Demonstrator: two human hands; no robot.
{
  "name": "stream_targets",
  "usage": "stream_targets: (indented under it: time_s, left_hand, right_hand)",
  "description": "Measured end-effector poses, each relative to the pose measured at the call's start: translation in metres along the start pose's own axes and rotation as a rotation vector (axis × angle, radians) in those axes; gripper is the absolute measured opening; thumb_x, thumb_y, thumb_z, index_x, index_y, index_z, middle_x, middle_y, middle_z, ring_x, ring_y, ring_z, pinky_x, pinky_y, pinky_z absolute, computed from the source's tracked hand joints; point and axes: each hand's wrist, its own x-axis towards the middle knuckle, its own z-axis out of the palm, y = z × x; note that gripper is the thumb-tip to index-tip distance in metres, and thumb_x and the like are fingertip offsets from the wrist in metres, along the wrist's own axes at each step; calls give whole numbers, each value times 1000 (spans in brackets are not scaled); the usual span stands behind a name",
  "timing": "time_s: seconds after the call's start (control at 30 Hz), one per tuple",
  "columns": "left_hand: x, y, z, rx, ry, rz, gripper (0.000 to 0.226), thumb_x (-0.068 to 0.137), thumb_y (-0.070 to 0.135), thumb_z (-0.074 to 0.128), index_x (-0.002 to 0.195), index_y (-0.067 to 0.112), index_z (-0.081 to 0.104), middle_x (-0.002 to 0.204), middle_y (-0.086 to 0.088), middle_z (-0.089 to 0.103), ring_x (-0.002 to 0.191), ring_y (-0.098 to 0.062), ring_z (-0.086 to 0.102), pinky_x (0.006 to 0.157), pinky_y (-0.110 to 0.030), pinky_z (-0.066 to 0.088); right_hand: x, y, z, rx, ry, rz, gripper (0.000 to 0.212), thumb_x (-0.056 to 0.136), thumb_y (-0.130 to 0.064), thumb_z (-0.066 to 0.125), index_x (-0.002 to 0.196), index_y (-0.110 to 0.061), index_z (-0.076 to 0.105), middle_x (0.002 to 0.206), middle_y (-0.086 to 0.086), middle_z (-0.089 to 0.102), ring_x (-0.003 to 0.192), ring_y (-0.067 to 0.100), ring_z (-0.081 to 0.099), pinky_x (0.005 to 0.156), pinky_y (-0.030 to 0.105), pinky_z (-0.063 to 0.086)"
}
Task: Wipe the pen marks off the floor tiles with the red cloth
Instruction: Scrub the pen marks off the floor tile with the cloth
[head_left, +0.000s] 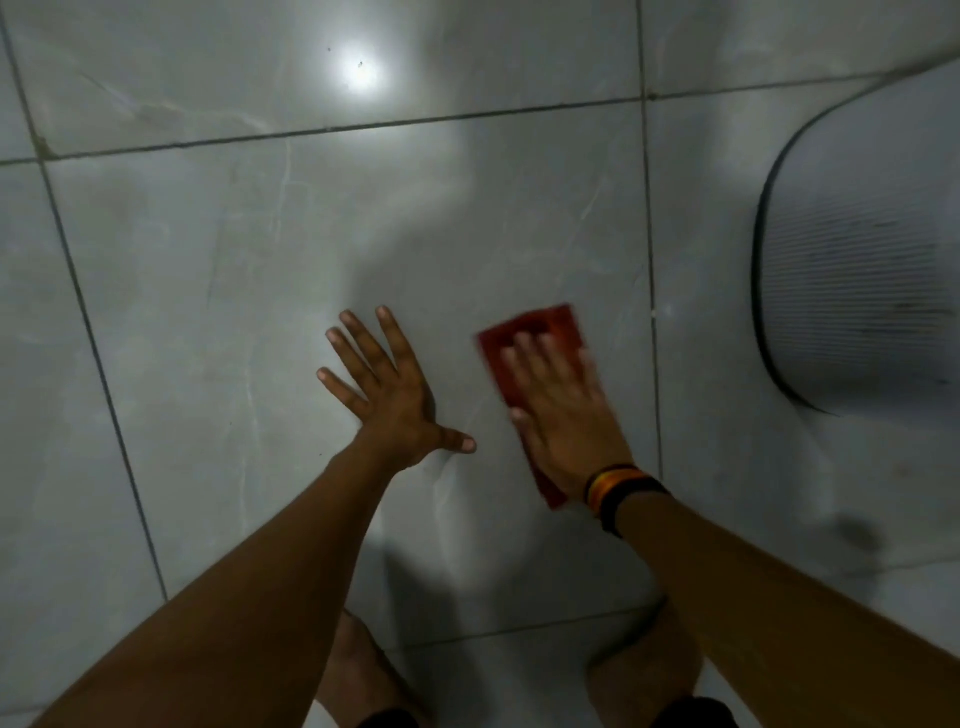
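Two bare hands rested on the grey floor tiles (218, 291). My right hand (563, 410) lay flat, fingers extended, pinning the red cloth (540, 325) rather than gripping it. I judged the cloth soft, light, best handled by palm pressure. My left hand (387, 392) was splayed beside it, bracing, holding nothing.

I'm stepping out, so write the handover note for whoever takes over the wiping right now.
Left hand: empty, fingers spread, flat on the floor tile, bracing.
Right hand: palm pressed flat on the red cloth, blurred mid-wipe on the same tile, near the grout line to its right.
Done: no clear pen marks show on this tile; glare and blur may hide faint ones.
Left: check under the cloth and the neighbouring tiles.
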Motion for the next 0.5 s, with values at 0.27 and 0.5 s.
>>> stream_targets:
  time_s: [0.27,0.5]
  left_hand:
    - [7,-10,9,23,41,25,191,33,77,92,148,16,-48,154,-28,-52,137,-47,-54,98,-66,-37]
    - [1,0,8,70,55,-28,192,33,74,94,151,13,-44,156,-30,-49,144,-52,-46,105,-72,-29]
  right_hand:
    - [111,23,-41,123,178,521,69,105,-47,23,164,-15,7,174,10,5,160,31,4,127,61,7]
    - [5,-24,-6,42,-55,-14,70,106,-49,26,165,-19,3,174,5,0,161,26,-2,129,57,5]
